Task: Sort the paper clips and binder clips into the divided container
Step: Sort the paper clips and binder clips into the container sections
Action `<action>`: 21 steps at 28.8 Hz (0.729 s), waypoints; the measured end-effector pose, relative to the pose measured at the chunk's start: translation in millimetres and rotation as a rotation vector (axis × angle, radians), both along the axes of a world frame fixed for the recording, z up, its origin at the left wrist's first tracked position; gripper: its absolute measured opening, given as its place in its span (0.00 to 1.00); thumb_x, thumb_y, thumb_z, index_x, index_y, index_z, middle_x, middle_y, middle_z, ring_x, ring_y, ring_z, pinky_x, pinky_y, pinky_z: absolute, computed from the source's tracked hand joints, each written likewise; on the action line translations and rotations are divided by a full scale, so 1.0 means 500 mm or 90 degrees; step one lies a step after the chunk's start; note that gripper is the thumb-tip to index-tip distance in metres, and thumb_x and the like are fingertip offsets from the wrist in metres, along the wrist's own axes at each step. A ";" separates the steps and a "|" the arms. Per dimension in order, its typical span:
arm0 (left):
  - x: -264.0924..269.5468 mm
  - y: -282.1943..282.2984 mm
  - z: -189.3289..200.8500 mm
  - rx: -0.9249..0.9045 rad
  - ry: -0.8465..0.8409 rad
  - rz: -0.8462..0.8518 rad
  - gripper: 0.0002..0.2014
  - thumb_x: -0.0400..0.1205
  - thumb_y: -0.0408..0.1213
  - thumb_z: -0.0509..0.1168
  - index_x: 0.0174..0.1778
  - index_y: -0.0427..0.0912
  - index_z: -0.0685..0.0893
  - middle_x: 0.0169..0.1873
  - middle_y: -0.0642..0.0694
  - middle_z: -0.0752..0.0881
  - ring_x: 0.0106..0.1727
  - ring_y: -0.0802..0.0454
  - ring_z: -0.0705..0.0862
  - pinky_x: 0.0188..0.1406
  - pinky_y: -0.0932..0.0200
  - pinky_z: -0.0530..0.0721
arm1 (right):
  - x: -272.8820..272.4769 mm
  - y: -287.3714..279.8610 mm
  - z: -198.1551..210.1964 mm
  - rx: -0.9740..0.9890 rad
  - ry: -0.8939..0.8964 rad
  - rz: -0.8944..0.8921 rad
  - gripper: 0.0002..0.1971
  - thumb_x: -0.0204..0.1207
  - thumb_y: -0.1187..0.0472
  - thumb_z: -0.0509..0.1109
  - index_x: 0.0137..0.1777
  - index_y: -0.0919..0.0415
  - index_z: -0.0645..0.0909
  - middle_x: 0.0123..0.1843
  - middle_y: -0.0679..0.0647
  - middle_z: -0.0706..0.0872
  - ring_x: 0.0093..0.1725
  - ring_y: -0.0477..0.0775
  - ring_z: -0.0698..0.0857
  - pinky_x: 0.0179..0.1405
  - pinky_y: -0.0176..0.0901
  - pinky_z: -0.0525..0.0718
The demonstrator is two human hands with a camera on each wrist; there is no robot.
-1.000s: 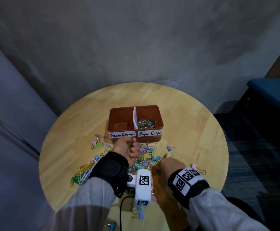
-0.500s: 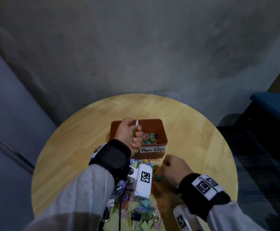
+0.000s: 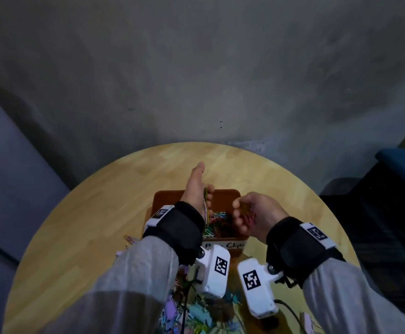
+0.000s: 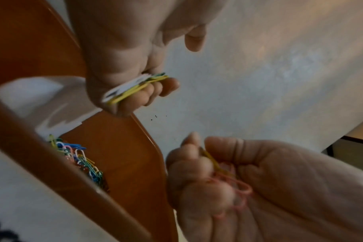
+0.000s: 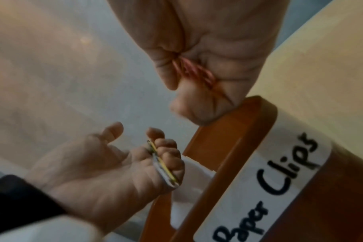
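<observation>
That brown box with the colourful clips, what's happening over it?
A person is sorting clips into a divided brown container on a round wooden table. Both hands are over the side labelled "Paper Clips". The left hand grips yellow and white paper clips; the right hand holds pink ones. More clips lie unsorted on the table.
</observation>
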State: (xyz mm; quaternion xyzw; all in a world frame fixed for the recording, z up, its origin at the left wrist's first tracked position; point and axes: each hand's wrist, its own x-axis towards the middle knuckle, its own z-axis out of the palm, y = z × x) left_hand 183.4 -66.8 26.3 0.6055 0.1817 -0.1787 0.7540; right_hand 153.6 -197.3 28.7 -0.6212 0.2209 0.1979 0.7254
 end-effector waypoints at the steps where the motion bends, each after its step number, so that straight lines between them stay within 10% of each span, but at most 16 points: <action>1: 0.003 -0.001 -0.002 0.008 -0.004 -0.003 0.32 0.80 0.70 0.50 0.33 0.42 0.75 0.29 0.47 0.71 0.31 0.51 0.69 0.35 0.55 0.69 | 0.004 0.005 -0.002 0.017 0.010 -0.004 0.18 0.85 0.59 0.51 0.36 0.63 0.74 0.29 0.58 0.75 0.26 0.54 0.73 0.24 0.39 0.71; 5: 0.002 0.005 -0.014 0.023 -0.023 -0.052 0.38 0.80 0.70 0.47 0.51 0.38 0.85 0.52 0.41 0.82 0.62 0.45 0.77 0.73 0.44 0.67 | 0.009 0.008 -0.014 0.031 0.001 -0.022 0.22 0.87 0.51 0.51 0.55 0.69 0.80 0.48 0.64 0.81 0.45 0.59 0.80 0.41 0.47 0.76; 10: -0.023 0.018 -0.014 0.006 -0.039 -0.102 0.39 0.80 0.70 0.46 0.59 0.39 0.86 0.69 0.36 0.77 0.75 0.43 0.71 0.80 0.41 0.58 | -0.003 0.009 -0.019 0.018 -0.008 0.027 0.23 0.86 0.52 0.50 0.67 0.67 0.77 0.72 0.65 0.75 0.76 0.62 0.69 0.76 0.57 0.62; 14: -0.056 0.030 -0.007 0.041 -0.086 -0.096 0.28 0.85 0.61 0.52 0.52 0.39 0.85 0.52 0.41 0.85 0.53 0.48 0.83 0.53 0.52 0.81 | -0.038 -0.020 -0.006 -0.031 -0.100 -0.026 0.11 0.84 0.60 0.58 0.55 0.64 0.80 0.47 0.61 0.85 0.45 0.58 0.84 0.45 0.50 0.83; 17: -0.097 0.043 -0.016 0.143 -0.160 -0.073 0.15 0.86 0.45 0.60 0.39 0.40 0.83 0.31 0.46 0.81 0.26 0.55 0.76 0.25 0.60 0.72 | -0.080 -0.069 -0.022 -0.141 -0.159 -0.092 0.06 0.82 0.64 0.63 0.46 0.63 0.80 0.35 0.60 0.83 0.30 0.57 0.80 0.28 0.44 0.80; 21: -0.161 0.053 -0.065 0.358 -0.253 -0.146 0.13 0.82 0.36 0.64 0.33 0.38 0.86 0.25 0.48 0.83 0.21 0.58 0.75 0.27 0.65 0.73 | -0.129 -0.108 -0.097 -0.339 -0.138 -0.047 0.07 0.78 0.69 0.66 0.39 0.63 0.78 0.32 0.60 0.81 0.26 0.57 0.77 0.24 0.42 0.77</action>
